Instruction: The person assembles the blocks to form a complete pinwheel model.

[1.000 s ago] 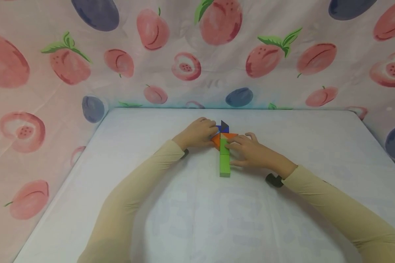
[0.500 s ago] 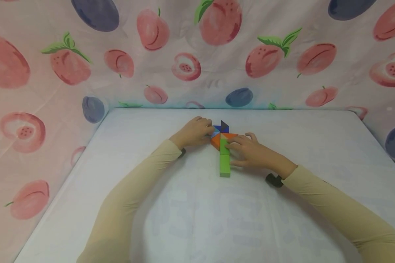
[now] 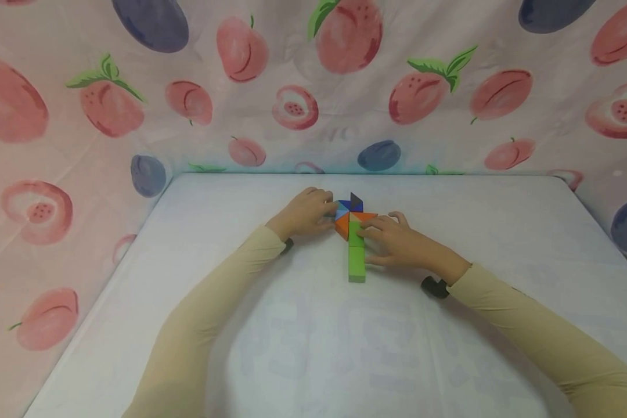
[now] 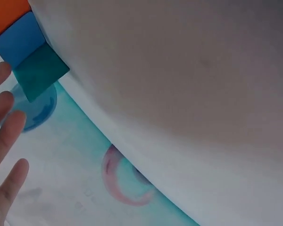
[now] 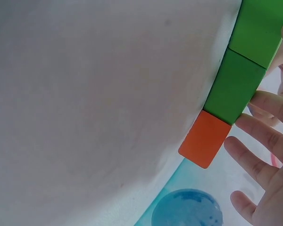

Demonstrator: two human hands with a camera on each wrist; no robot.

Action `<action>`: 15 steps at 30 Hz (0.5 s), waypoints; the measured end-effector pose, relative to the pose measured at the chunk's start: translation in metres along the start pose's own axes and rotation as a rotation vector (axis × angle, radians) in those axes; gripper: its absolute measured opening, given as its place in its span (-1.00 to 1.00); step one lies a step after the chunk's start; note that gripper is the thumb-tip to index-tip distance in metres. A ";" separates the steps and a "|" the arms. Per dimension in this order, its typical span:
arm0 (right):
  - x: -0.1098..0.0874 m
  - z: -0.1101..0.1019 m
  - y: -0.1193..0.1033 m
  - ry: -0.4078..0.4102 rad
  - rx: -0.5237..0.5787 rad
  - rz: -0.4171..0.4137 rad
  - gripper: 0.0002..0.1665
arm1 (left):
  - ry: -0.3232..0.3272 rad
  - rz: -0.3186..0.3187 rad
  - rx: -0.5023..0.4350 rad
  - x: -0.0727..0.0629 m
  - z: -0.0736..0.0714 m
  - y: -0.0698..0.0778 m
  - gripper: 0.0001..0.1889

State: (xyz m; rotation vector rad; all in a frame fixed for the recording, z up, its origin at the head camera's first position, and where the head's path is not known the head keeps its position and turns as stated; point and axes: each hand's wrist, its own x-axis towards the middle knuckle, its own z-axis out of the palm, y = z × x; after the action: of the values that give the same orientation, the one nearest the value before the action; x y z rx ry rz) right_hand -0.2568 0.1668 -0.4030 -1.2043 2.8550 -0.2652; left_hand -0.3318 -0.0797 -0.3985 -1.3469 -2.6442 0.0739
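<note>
Toy blocks lie joined in a figure on the white table. Two green blocks (image 3: pixel 356 264) form its stem, orange blocks (image 3: pixel 342 227) flank the top, and light and dark blue blocks with a dark triangular block (image 3: pixel 356 202) sit at the far end. My left hand (image 3: pixel 304 213) is just left of the blue blocks; in the left wrist view its fingers spread beside a blue block (image 4: pixel 20 40) and a teal block (image 4: pixel 41 73). My right hand (image 3: pixel 404 241) rests its extended fingertips along the green blocks (image 5: pixel 233 87), near an orange block (image 5: pixel 205 140).
The white tabletop (image 3: pixel 313 337) spreads around the blocks, with its back edge against a fruit-print cloth (image 3: pixel 345 104). The cloth also covers the left side. A dark wrist camera (image 3: pixel 435 287) hangs under the right wrist, another under the left.
My left hand has drawn back a little to the left from the blue blocks, uncovering more of them. My right hand and the blocks stay in place.
</note>
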 end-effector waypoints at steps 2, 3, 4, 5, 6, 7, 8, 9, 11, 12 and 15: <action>0.000 0.000 0.000 -0.005 -0.001 0.005 -0.26 | -0.002 0.002 0.025 0.001 0.001 0.001 -0.70; 0.000 0.000 0.000 -0.004 -0.002 0.003 -0.27 | -0.002 0.004 0.041 0.002 0.001 0.001 -0.67; 0.000 0.000 0.000 -0.003 -0.003 0.003 -0.27 | -0.002 0.007 0.053 0.003 0.002 0.002 -0.65; 0.000 0.000 0.001 0.000 -0.002 0.002 -0.27 | -0.003 0.010 0.068 0.004 0.002 0.003 -0.63; 0.001 0.000 0.001 0.003 0.000 0.001 -0.27 | -0.005 0.014 0.081 0.005 0.002 0.003 -0.62; 0.001 0.000 0.001 0.008 0.002 -0.002 -0.28 | -0.007 0.016 0.093 0.006 0.002 0.004 -0.60; 0.001 0.001 0.001 0.013 0.002 -0.007 -0.28 | -0.009 0.019 0.103 0.007 0.002 0.005 -0.59; 0.001 0.001 0.001 0.018 0.001 -0.012 -0.28 | -0.013 0.020 0.115 0.008 0.002 0.006 -0.58; 0.001 0.001 0.001 0.023 0.006 -0.016 -0.29 | -0.022 0.020 0.136 0.009 0.001 0.008 -0.57; 0.001 0.001 0.001 0.024 0.009 -0.016 -0.29 | -0.029 0.018 0.146 0.009 0.001 0.008 -0.56; 0.000 0.001 0.000 0.020 0.014 -0.013 -0.29 | -0.052 0.008 0.169 0.009 0.001 0.009 -0.55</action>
State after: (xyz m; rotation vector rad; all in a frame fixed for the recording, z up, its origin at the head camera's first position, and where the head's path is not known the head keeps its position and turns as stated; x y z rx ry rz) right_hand -0.2573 0.1665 -0.4037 -1.2249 2.8584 -0.2990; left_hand -0.3299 -0.0666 -0.3991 -1.3174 -2.6060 0.3302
